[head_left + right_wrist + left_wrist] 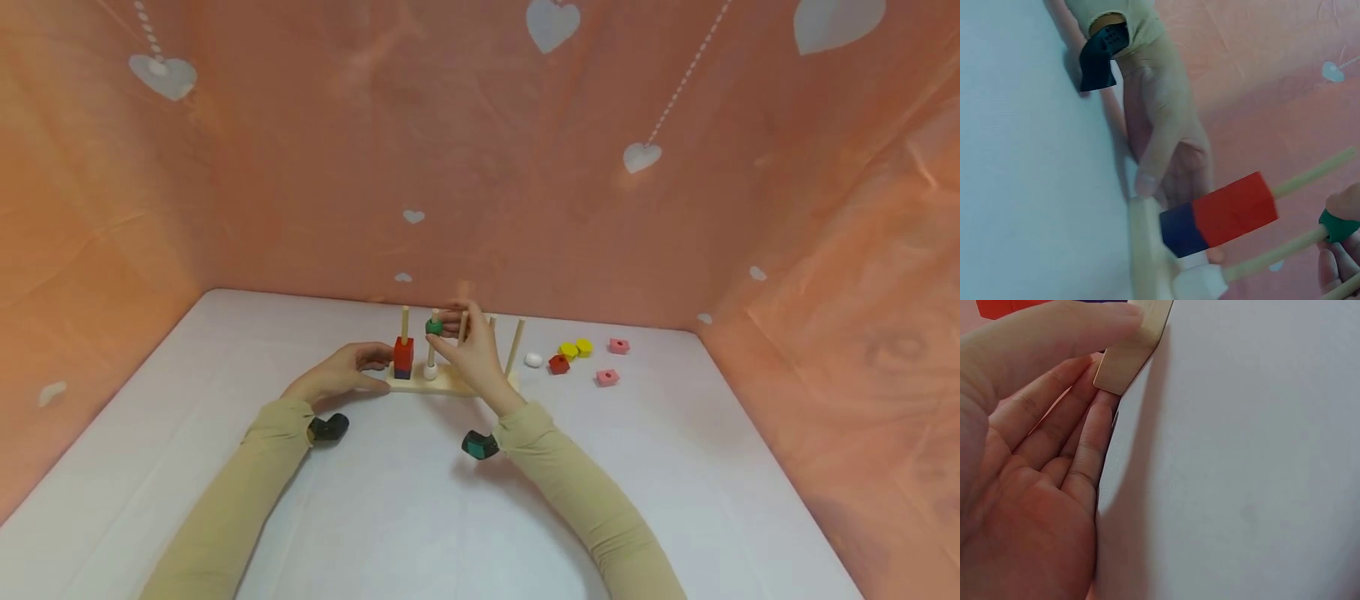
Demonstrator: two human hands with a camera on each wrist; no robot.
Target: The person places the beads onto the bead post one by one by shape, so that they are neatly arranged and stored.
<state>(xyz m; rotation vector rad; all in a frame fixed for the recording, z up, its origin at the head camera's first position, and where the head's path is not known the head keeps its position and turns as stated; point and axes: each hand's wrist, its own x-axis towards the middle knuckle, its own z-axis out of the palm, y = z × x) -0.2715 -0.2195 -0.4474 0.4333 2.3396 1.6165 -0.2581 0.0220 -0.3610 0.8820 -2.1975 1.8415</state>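
Note:
A wooden peg stand (411,387) with several upright pegs lies on the white table. My left hand (339,372) holds its left end, the thumb on the board and the fingers around the end in the left wrist view. On the leftmost peg sit red blocks (403,355) above a dark blue block (1183,230). A white bead (430,372) rests at the bottom of the second peg. Around that peg's upper part is a green bead (433,328), pinched by my right hand (477,357). The right hand partly hides the pegs behind it.
Right of the stand lie a white piece (533,360), a red block (558,364), two yellow pieces (568,351) and two pink blocks (607,377). An orange cloth (480,183) with heart shapes hangs behind the table and along its sides.

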